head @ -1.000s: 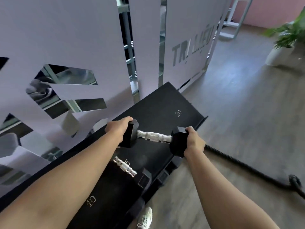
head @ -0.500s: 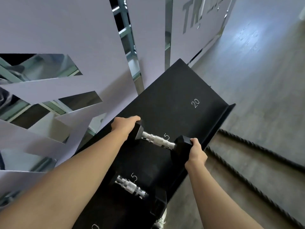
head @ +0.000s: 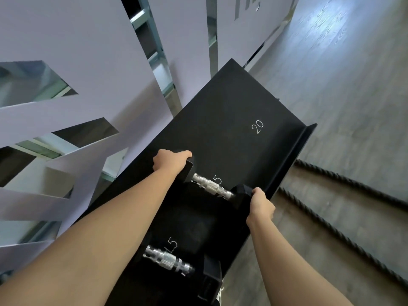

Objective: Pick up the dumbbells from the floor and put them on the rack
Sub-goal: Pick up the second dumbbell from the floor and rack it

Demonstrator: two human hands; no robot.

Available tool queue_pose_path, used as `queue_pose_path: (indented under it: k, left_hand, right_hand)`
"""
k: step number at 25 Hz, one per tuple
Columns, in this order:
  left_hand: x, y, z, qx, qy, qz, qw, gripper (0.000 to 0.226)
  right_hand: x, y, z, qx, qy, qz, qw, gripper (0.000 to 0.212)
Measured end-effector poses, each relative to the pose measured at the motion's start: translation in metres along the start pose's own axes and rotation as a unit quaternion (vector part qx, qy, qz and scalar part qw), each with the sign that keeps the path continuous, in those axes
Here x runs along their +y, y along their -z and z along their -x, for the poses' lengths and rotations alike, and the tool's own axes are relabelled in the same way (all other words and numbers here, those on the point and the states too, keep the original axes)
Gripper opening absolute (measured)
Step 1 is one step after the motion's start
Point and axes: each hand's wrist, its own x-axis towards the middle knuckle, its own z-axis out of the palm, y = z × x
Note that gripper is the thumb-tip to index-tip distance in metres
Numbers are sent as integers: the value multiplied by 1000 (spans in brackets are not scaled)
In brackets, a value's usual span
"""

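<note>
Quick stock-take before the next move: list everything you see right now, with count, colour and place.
held dumbbell: 1, black heads with chrome handle, on or just above the rack shelf by a "5" mark
racked dumbbell: 1, black and chrome, nearer on the same shelf by another "5" mark
rack: 1, black, slanted shelf against the wall, far part marked "20" bare
battle rope: 2 dark strands, on the floor right of the rack
wall panel: 1, pale lilac with mirrored cut-outs, left of the rack
floor: grey wood-look, right side
left hand: 1, gripping the far head of the held dumbbell
right hand: 1, gripping the near head
</note>
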Motion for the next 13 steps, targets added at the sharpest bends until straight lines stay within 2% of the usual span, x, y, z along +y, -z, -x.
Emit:
queue_pose_path:
  k: [3, 6, 9, 13]
  left_hand:
    - [1, -7, 3, 14, -5, -6, 1000, 65]
    - [2, -14, 5, 21, -14, -22, 999, 62]
    - [2, -23, 13, 14, -29, -39, 999, 59]
    - [2, -24, 28, 10, -72, -39, 997, 61]
  right_hand:
    - [-3, 10, 0, 0, 27, 40, 999, 35]
    - [-12, 14, 7, 3, 100, 77, 992, 19]
    - [-28, 8, 20, -17, 183, 118, 976, 41]
    - [-52, 10, 32, -35, 219, 150, 963, 51]
